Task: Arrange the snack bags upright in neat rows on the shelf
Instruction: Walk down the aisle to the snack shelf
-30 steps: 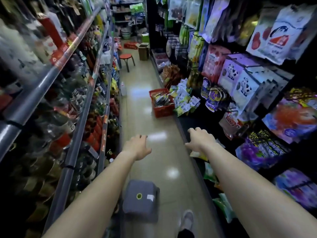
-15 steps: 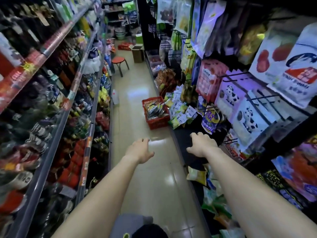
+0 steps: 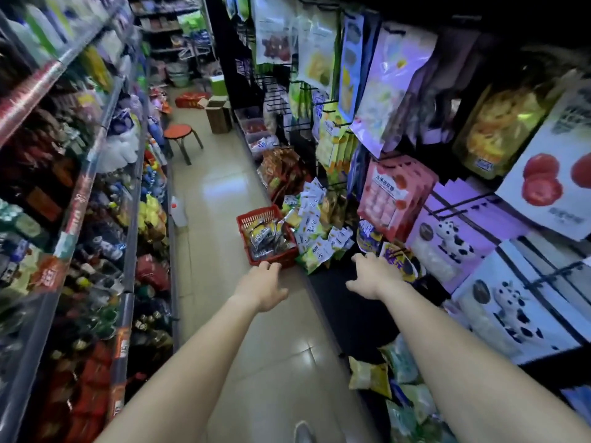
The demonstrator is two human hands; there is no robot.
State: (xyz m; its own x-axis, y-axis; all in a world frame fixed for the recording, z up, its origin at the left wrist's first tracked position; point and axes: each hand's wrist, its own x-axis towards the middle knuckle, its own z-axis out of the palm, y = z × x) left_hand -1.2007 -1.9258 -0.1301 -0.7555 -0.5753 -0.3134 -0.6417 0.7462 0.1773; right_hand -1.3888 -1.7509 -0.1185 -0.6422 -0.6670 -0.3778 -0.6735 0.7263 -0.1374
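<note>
A red basket (image 3: 256,219) stands on the aisle floor, holding dark snack bags (image 3: 265,238). Beside it, white and green snack bags (image 3: 311,235) lie in a loose heap on the low dark shelf (image 3: 332,289) at the right. My left hand (image 3: 265,282) reaches forward, empty, its fingertips just short of the basket's near edge. My right hand (image 3: 372,276) is stretched out over the shelf, fingers relaxed and holding nothing, close to the heap. More yellow and green bags (image 3: 371,375) lie on the shelf near my right forearm.
Hanging snack packs (image 3: 393,196) fill pegs on the right wall. A full shelf unit (image 3: 96,174) lines the left. Further down the aisle stand an orange stool (image 3: 180,132), a cardboard box (image 3: 219,115) and a white jug (image 3: 178,211).
I have moved forward along the aisle; the basket and bag heap are now close to both hands. The grey stool at my feet has dropped out of view.
</note>
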